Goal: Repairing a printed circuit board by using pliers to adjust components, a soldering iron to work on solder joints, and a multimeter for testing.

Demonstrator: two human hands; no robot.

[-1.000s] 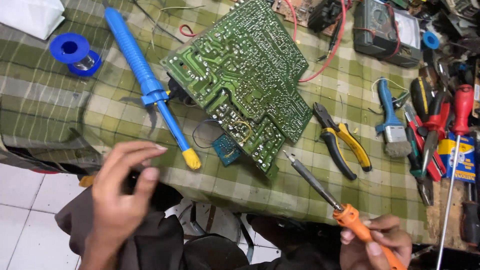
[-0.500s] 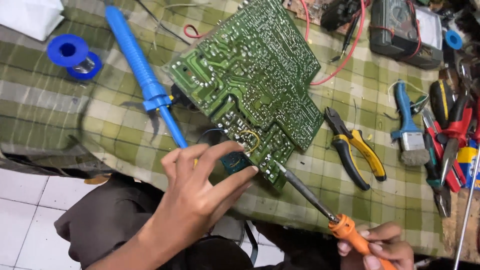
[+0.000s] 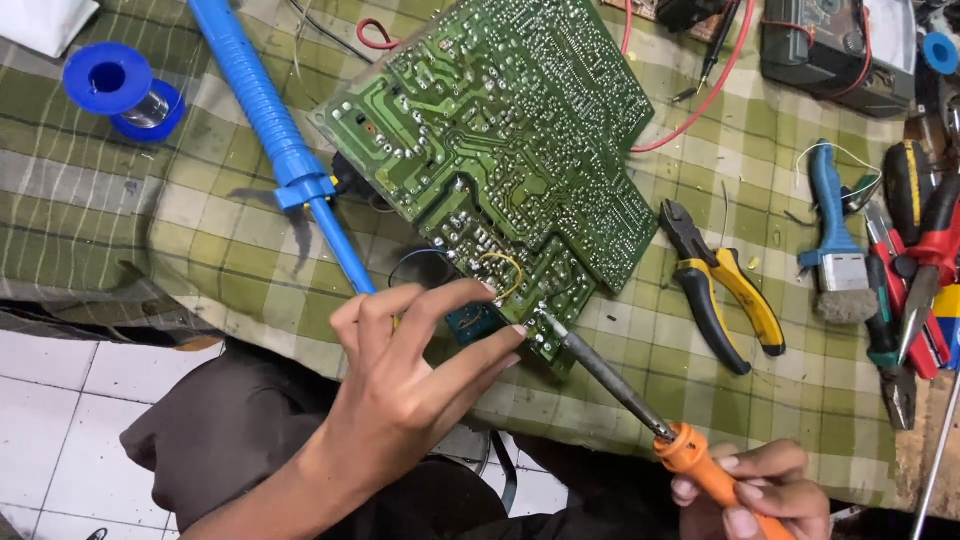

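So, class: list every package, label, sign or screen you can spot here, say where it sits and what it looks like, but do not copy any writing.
Multimeter: top right of the table, dark boxy case with a pale face; whether it has a screen cannot be told.
Printed package or label: far right edge among the tools, mostly hidden, yellow and blue.
White packet or cloth: top left corner, plain white, cut off by the frame.

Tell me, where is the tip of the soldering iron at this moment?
In the head view, the soldering iron tip rests on the lower corner of the green circuit board, right beside the left hand fingertips; the right hand holds its orange handle.
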